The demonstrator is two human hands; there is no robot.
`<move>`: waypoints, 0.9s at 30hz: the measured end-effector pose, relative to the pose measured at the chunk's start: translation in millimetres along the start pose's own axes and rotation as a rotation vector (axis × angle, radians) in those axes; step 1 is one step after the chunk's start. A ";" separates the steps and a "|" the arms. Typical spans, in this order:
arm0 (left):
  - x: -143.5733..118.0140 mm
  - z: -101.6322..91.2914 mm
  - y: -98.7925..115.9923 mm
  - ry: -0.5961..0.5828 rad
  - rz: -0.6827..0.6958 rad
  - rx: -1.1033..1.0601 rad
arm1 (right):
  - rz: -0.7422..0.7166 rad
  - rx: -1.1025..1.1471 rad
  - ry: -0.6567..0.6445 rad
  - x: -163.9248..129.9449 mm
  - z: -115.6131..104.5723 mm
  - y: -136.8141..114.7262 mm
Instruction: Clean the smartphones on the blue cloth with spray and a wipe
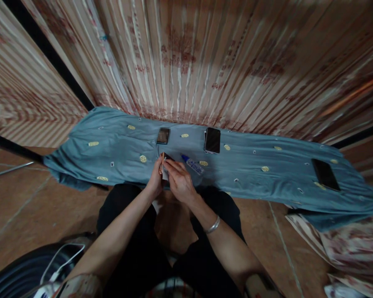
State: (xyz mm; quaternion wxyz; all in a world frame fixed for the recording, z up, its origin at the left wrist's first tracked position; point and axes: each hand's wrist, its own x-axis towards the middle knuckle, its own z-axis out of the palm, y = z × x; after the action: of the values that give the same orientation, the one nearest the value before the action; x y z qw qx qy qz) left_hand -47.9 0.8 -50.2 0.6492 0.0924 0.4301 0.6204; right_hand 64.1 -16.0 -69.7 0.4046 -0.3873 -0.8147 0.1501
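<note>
Upright between both hands is a thin flat thing with a dark face and a copper-coloured edge [162,158]; its exact kind is hard to make out. My left hand [156,179] is closed around its left side. The fingers of my right hand [180,180] are held together and press on its other side. A small white patch [165,174] shows below the fingers. Just right of my right hand, a clear plastic bottle with a blue pointed cap [193,164] lies on the blue cloth [248,182]. A small dark square item, blurred [163,135], lies beyond my hands.
A dark phone [212,140] rests on another flat item at the back of the cloth. Another dark slab [325,174] lies far right. A patterned curtain [186,62] hangs behind, between black poles [52,54]. Lower left, a white cable [60,260] lies over a black ribbed object [15,273].
</note>
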 end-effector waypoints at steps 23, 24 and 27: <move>9.9 -0.6 12.1 -0.058 0.014 -0.052 | 0.097 -0.103 -0.031 -2.2 -1.1 5.1; 10.8 -0.8 12.4 -0.052 0.021 -0.061 | 0.105 -0.102 -0.039 -2.7 -1.2 5.8; 11.4 -1.2 12.3 -0.054 0.037 -0.078 | 0.126 -0.089 -0.052 -4.2 -1.2 9.2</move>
State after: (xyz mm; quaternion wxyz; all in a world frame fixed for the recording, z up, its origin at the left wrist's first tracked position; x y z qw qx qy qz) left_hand -59.3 13.0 -48.0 0.6522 0.0917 0.3859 0.6460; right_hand 71.3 -13.2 -76.4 0.3557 -0.4512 -0.8048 0.1491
